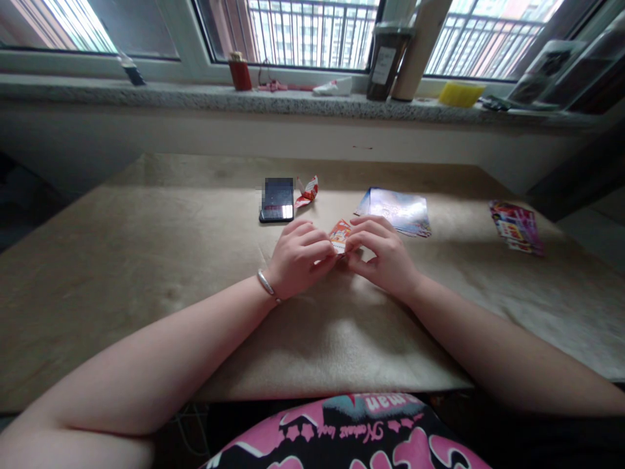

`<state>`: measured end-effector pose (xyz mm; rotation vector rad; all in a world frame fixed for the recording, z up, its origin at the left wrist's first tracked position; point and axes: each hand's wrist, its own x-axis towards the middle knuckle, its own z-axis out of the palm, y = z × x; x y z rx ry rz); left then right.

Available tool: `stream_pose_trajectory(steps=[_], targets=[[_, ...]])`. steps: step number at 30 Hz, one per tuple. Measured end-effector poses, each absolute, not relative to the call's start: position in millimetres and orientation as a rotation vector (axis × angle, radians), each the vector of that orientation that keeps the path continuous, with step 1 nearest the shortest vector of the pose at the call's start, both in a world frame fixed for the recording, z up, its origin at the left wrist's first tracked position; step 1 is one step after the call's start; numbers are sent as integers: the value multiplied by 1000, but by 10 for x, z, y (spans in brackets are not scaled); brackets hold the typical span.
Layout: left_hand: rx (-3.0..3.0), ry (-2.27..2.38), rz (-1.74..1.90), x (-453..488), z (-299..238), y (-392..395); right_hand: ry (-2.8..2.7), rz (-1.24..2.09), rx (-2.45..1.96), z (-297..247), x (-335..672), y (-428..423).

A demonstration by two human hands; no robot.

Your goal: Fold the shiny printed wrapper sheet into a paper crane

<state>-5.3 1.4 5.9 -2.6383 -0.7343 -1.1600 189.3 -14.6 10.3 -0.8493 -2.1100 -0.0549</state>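
Between my two hands is a small piece of red, orange and white printed paper, held just at the table's middle. My left hand pinches its lower left edge with thumb and forefinger. On the other side my right hand grips its right edge, fingers curled in. Part of the paper is hidden behind the fingers. Just beyond my left hand lies a dark phone, and beside it stands a folded red and white paper figure. A stack of shiny bluish printed sheets lies beyond my right hand.
The pale table runs up to the wall under a window. Colourful cards lie fanned at its right. On the stone sill stand a red bottle, a dark lidded container and a yellow object.
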Motion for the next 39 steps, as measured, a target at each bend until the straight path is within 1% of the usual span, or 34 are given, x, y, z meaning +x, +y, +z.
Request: stream_pose_trajectory(steps=[10,15,22,34,39], targets=[[-2651,-783,-1145,-60,45,19,-2117,-78,-871,82,1925,-123],[-2621,-801,-1223,-65,26,21,-2109,-112,-855,102,1914,-153],[-2636,-777,-1051,-52,64,-15,-2149,-165,-810,104,1871,-178],[-2650,-818,-1052,-68,55,4,-2099,-122,-907,47,1930,-101],[-2633,-838,-1114,-72,32,29,-2096,-100,-922,62,1929,-116]])
